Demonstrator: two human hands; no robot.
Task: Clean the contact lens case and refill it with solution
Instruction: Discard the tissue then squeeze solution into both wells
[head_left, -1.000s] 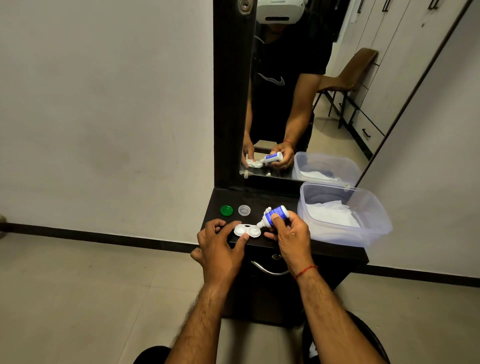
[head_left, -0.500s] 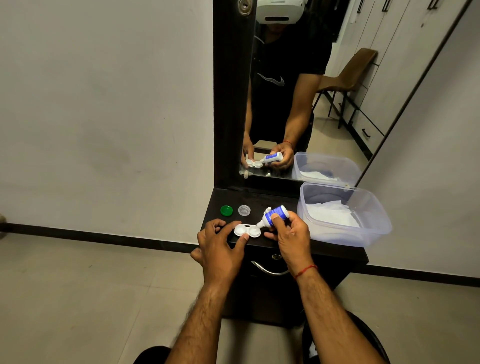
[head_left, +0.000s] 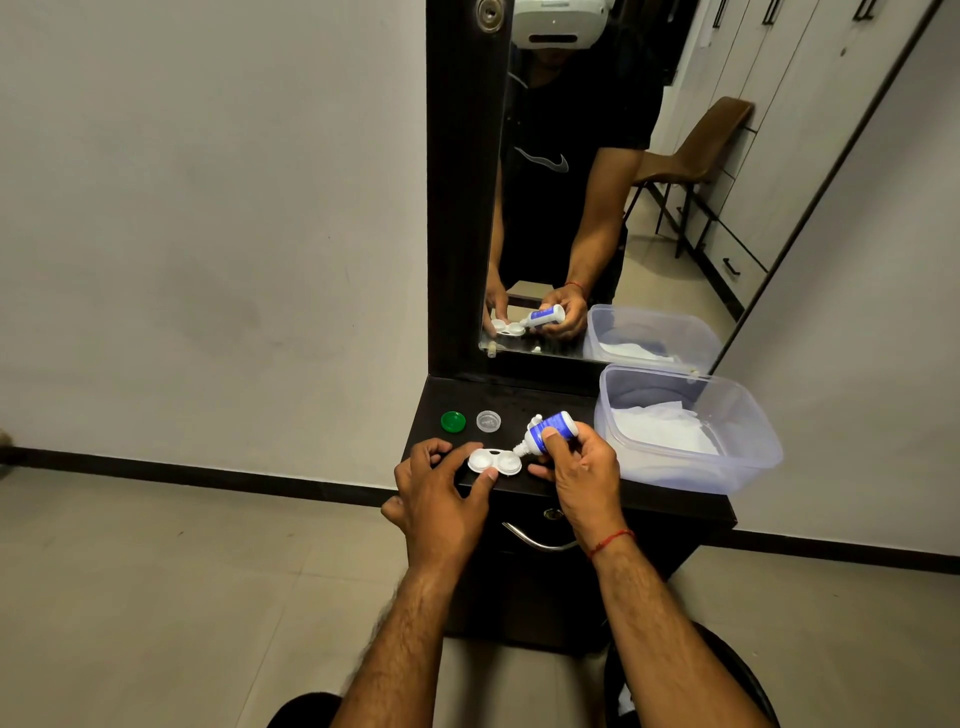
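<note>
A white two-well contact lens case (head_left: 494, 462) lies open near the front edge of a dark dresser top (head_left: 550, 405). My left hand (head_left: 439, 493) pins it between thumb and forefinger. My right hand (head_left: 576, 470) grips a small blue-and-white solution bottle (head_left: 546, 432), tipped so its nozzle points down at the case's right well. A green cap (head_left: 453, 421) and a clear cap (head_left: 488, 420) rest behind the case, apart from it.
A clear plastic tub (head_left: 748, 415) holding white tissue stands on the dresser's right end. A mirror (head_left: 597, 182) rises behind, reflecting me, a chair and cupboards. A drawer handle (head_left: 535, 540) sits below the top. Tiled floor lies to the left.
</note>
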